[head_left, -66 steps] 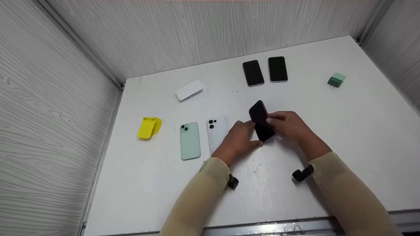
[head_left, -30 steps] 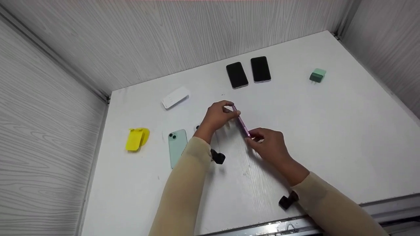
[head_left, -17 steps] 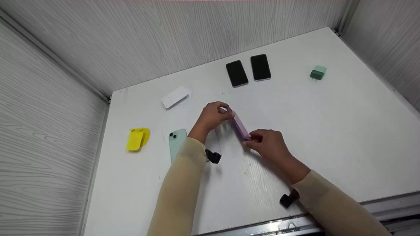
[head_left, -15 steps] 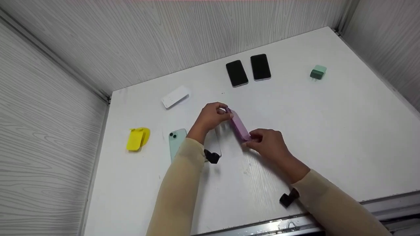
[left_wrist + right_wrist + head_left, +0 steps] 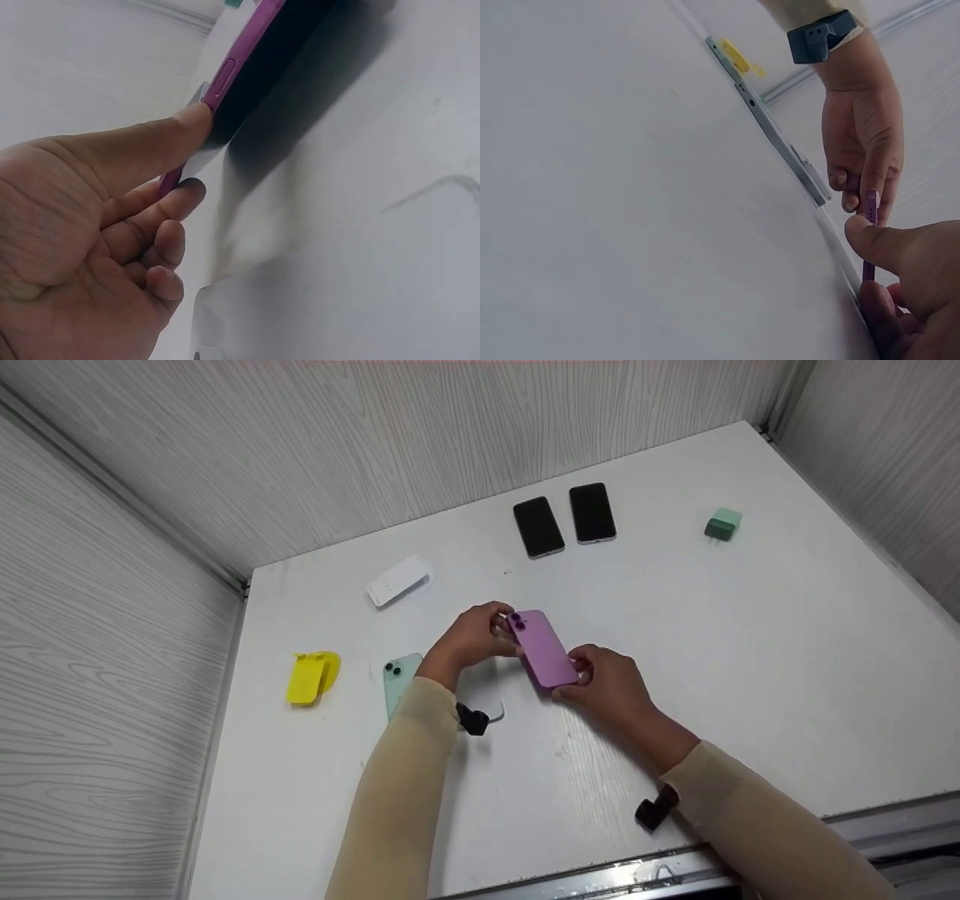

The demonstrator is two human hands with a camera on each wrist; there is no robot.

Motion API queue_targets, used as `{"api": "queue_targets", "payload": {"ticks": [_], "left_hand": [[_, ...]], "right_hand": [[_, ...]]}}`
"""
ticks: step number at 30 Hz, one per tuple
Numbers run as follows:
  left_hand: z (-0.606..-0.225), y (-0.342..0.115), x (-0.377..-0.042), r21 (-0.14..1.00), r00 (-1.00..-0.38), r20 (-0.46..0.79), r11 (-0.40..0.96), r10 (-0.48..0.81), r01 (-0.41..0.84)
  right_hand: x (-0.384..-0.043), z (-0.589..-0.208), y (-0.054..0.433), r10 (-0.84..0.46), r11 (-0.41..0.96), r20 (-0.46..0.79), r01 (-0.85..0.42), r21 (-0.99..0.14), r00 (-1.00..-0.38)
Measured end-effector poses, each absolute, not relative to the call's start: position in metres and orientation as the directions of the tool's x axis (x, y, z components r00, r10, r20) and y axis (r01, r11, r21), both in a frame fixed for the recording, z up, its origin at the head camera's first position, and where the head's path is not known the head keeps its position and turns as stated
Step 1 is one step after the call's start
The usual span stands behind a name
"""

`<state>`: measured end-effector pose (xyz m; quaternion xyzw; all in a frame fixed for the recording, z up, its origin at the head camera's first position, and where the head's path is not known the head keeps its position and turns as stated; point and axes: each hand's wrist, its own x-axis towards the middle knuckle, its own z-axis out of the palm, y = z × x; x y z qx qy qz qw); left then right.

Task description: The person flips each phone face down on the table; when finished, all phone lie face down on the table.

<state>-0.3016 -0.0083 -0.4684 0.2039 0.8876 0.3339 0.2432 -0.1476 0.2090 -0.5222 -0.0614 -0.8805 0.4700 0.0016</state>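
Note:
A purple-pink smartphone [image 5: 546, 651] is held between both hands, tilted close over the white table, its back with two camera lenses facing the head camera. My left hand [image 5: 471, 639] pinches its upper left edge near the cameras, while my right hand [image 5: 611, 681] grips the lower right corner. In the left wrist view the thumb [image 5: 161, 146] presses against the phone's pink side [image 5: 238, 56], and the dark screen faces the table. The right wrist view shows the phone's thin end [image 5: 871, 206] between the two hands.
Beneath my left wrist lies a white phone [image 5: 484, 695], partly covered, beside a mint-green phone [image 5: 400, 679]. Two black-screened phones [image 5: 538, 526] lie at the back. A green plug charger [image 5: 723, 524] sits far right; a yellow phone stand [image 5: 307, 679] and a white folded piece [image 5: 400, 580] are left.
The phone has turned over from screen towards the head camera, through edge-on, to purple back showing. My left hand has shifted from its lower left side to the upper end.

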Motion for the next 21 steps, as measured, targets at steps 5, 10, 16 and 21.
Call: {"api": "queue_targets", "payload": {"ticks": [5,10,16,21], "left_hand": [[-0.465,-0.01,-0.299,0.632,-0.775,-0.332,0.737,0.538,0.24],[-0.464,-0.012,-0.3,0.593,-0.759,-0.372,0.766,0.535,0.249],[-0.466,-0.013,-0.301,0.519,-0.738,-0.422,0.808,0.527,0.28],[-0.468,-0.013,-0.298,0.485,-0.744,-0.426,0.825,0.514,0.292]], "right_hand": [[-0.148,-0.525,0.205,0.077,0.584,-0.037,0.075,-0.808,-0.996],[-0.149,-0.526,0.201,0.046,0.64,-0.027,0.05,-0.767,-0.999],[-0.147,-0.527,0.196,0.027,0.7,-0.036,0.045,-0.712,-0.999],[-0.144,-0.526,0.195,0.017,0.712,-0.037,0.038,-0.701,-0.999]]}}
